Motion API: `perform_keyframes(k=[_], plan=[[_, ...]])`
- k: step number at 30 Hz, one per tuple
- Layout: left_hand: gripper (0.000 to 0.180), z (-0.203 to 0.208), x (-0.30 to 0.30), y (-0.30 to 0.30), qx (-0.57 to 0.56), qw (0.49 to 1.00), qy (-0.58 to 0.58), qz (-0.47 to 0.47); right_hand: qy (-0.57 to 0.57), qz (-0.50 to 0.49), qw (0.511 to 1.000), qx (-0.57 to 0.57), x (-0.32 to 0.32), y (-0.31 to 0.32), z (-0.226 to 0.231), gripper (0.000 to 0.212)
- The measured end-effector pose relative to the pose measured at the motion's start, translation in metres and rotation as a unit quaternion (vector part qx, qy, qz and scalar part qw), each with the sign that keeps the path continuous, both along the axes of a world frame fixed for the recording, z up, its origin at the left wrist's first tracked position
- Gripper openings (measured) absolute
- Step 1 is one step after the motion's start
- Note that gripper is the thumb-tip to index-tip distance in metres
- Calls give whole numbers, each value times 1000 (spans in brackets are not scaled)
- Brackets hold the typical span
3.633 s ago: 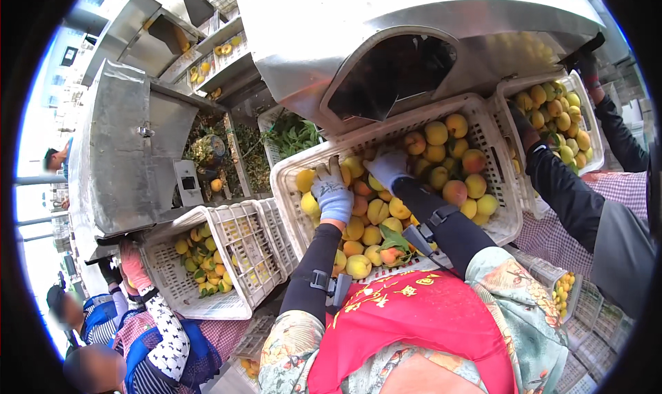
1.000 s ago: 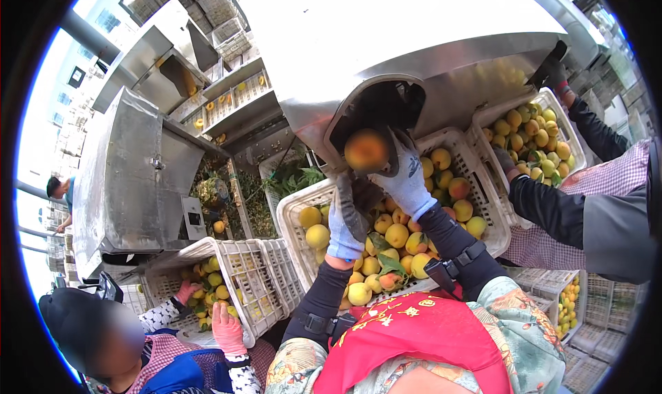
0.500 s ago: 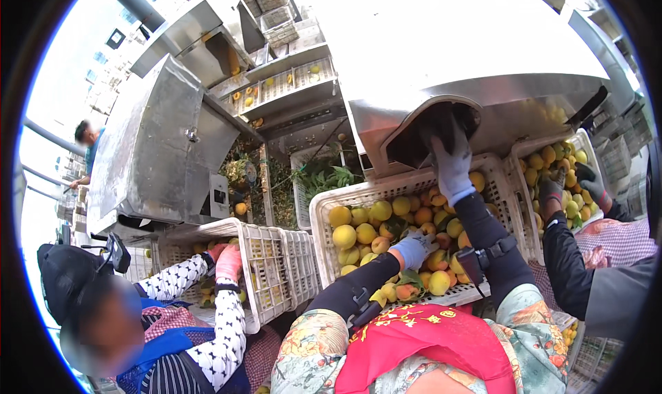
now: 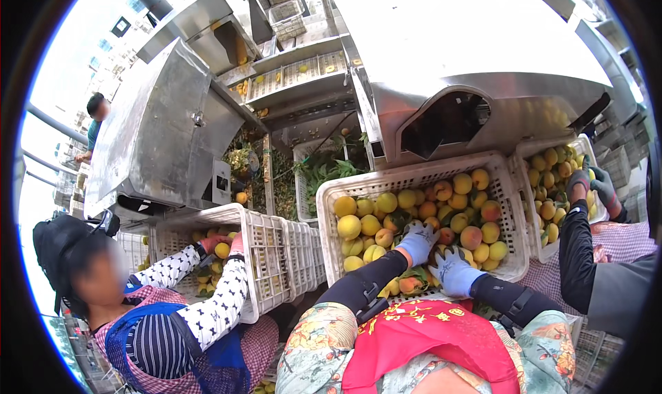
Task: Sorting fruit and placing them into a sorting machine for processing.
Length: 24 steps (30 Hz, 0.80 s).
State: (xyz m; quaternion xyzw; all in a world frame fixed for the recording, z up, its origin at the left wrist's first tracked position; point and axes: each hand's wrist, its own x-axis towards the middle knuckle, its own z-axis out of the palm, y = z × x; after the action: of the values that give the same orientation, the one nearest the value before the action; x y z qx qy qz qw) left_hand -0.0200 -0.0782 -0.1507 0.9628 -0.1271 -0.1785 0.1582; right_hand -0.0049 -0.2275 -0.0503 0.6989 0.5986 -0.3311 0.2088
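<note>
A white slatted crate (image 4: 329, 245) full of yellow and red-blushed peaches (image 4: 471, 238) lies tilted in front of me. My left hand (image 4: 418, 242), in a pale blue and grey glove, rests on the fruit at the crate's middle, fingers apart, fingertips partly hidden among the peaches. Close to its right, my right hand (image 4: 456, 272) in a matching glove reaches over the near side of the crate. Its fingers are spread against the fruit, and no peach shows in it.
A metal machine with a dark opening (image 4: 445, 125) stands behind the crate. At left, a person in pink gloves (image 4: 219, 243) handles peaches in another crate (image 4: 270, 263). At right, another person's gloved hands (image 4: 592, 183) are over a third crate (image 4: 545, 250).
My right hand has come out of the machine's opening and down to the near side of the crate. My left hand stays on the peaches. The person at left now holds a peach.
</note>
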Motion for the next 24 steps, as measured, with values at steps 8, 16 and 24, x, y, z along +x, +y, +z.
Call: perform_keyframes(k=[8, 16, 24], plan=[[63, 8, -14, 47, -502, 773, 106, 373, -2, 179, 981, 80, 22, -24, -27, 61], [65, 35, -45, 91, -564, 805, -78, 168, 522, -509, 580, 362, 89, 29, 39, 74], [63, 54, -24, 86, -605, 771, -99, 171, 398, -403, 693, 446, 87, 56, 78, 82]])
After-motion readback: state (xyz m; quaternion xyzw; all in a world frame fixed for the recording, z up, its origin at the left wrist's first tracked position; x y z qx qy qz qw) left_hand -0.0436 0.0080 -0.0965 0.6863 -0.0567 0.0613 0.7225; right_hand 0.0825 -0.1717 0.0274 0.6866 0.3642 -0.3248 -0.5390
